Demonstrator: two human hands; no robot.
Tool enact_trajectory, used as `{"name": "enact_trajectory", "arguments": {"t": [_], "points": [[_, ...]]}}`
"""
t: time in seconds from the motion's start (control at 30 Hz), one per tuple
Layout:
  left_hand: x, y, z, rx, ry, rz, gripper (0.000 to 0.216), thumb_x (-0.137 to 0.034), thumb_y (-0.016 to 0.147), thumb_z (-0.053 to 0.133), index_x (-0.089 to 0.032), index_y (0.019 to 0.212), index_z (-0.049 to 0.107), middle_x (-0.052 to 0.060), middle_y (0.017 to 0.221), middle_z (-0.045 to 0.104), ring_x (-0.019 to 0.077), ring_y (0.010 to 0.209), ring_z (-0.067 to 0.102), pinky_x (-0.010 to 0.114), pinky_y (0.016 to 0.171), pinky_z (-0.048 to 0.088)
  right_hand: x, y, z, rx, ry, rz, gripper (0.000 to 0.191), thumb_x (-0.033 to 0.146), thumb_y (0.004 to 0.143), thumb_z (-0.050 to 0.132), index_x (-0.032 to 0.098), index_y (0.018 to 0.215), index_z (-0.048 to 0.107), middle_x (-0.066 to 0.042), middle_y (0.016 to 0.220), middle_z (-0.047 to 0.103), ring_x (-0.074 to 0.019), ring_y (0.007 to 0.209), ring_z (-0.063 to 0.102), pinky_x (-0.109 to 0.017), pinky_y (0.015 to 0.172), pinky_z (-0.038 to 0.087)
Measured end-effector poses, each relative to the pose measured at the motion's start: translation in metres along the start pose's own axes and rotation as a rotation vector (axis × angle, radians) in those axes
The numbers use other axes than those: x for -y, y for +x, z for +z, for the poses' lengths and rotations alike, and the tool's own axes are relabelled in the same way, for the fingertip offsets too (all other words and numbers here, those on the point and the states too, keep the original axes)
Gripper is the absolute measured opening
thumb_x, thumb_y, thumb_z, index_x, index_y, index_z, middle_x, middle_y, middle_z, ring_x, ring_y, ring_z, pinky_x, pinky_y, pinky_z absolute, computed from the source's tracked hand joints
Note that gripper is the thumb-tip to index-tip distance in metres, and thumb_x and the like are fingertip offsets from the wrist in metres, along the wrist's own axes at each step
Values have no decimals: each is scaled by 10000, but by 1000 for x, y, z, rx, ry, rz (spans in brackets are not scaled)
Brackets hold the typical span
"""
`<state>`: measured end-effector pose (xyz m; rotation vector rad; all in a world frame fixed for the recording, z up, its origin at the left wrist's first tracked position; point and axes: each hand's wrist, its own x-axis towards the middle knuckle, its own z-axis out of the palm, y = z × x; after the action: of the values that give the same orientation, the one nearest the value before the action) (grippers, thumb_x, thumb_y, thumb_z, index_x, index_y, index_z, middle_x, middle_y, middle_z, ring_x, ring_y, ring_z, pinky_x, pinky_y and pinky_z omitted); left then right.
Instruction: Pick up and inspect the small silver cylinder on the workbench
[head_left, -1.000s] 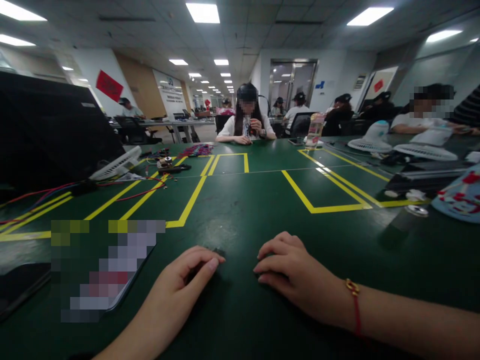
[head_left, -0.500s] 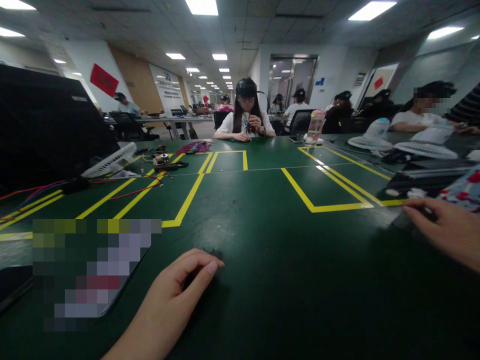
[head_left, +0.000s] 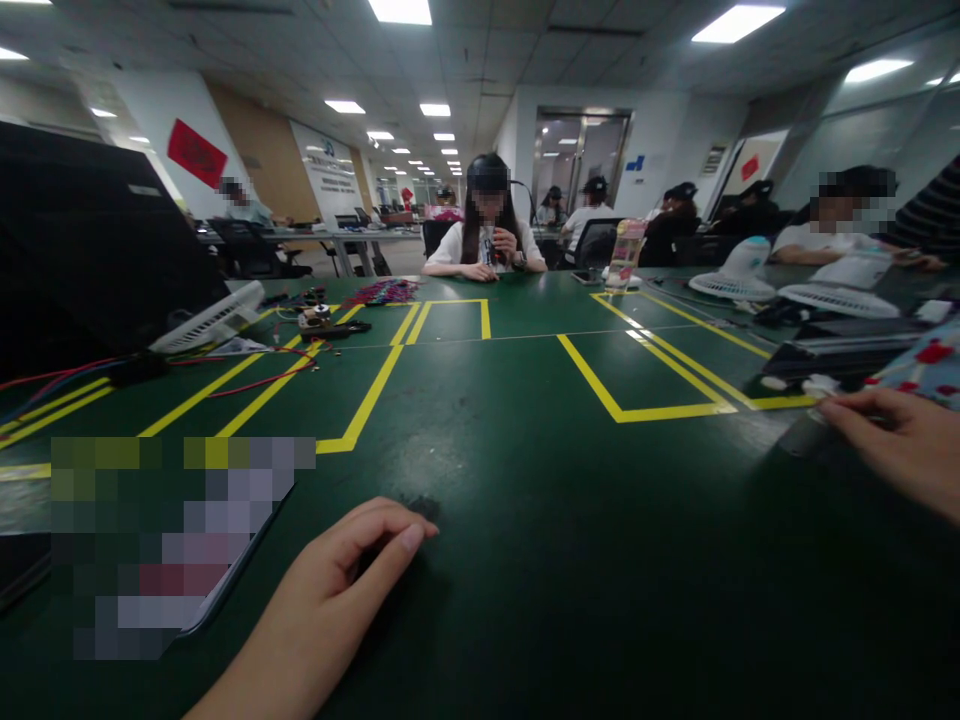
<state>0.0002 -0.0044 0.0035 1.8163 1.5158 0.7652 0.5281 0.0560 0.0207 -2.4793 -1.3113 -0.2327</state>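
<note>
My left hand [head_left: 360, 580] rests low over the green table [head_left: 570, 560], left of the middle. Its fingers are curled, with thumb and forefinger tips close together; anything between them is too small or hidden to tell. Just past these fingertips lies a dark patch [head_left: 420, 505] that I cannot identify. At the right edge, my right hand [head_left: 892, 430] has its thumb and fingers drawn together in a pinch. Below its fingertips shows a greyish, partly see-through thing [head_left: 799, 434] of unclear kind. A small white crumpled piece [head_left: 821, 386] lies just beyond that hand.
Yellow tape [head_left: 667, 412] marks boxes on the table. A phone-like slab [head_left: 247, 550], its surface pixelated, lies left of my left hand. Wires [head_left: 262, 385], a white fan [head_left: 210, 318] and a black monitor [head_left: 97, 240] stand left. A seated person [head_left: 487, 235] faces me across the table.
The view has shifted slightly. My right hand's thumb and fingers have come closer together, and more of the greyish thing shows below them. My left hand keeps its pose.
</note>
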Motion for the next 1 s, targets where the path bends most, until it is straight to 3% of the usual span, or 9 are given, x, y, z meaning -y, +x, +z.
{"name": "enact_trajectory", "arguments": {"t": [0.17,0.27,0.37,0.57,0.77,0.87,1.0], "points": [[0,0,0,-11,-12,14,220,-373,913,521,-273,857,709,2,906,703,224,902,659,302,815,493,10,-10,-19,99,13,-36,575,619,833,382,166,1090,626,-142,920,632,-177,694,509,-335,656,379],[-1,0,0,-12,-15,19,226,-380,915,516,-275,861,709,3,907,702,227,900,660,308,816,497,13,-12,-25,160,40,-23,473,510,855,429,177,1116,640,-143,1001,636,-173,719,516,-344,698,386],[-1,-1,0,-10,-11,13,228,-389,916,516,-276,866,708,5,919,702,228,908,657,310,824,495,12,-13,-24,106,103,-1,465,484,858,447,218,1200,614,-133,1092,625,-173,753,536,-343,703,387],[-1,-1,0,-25,-19,30,219,-371,911,519,-275,858,709,-3,901,704,215,892,659,290,810,492,12,-26,-18,118,101,-7,626,689,808,407,189,1124,614,-141,945,624,-177,697,534,-349,660,404],[-5,0,3,-22,-3,46,229,-351,908,512,-265,841,713,1,884,706,213,872,664,286,782,501,11,-38,0,44,195,-114,572,568,777,568,167,1182,510,-181,1142,581,-215,855,600,-355,735,469],[-6,-1,5,-16,8,63,226,-340,905,510,-263,834,710,1,876,710,215,867,667,284,771,507,36,-60,10,15,430,-267,518,457,756,645,201,1179,488,-155,1174,571,-231,942,619,-342,802,517],[-6,-2,4,-18,11,60,223,-341,909,507,-269,847,710,-5,888,713,211,884,668,283,786,504,109,-123,14,210,724,-754,453,331,803,628,250,1216,460,-92,1224,545,-198,1074,596,-351,926,526]]}}
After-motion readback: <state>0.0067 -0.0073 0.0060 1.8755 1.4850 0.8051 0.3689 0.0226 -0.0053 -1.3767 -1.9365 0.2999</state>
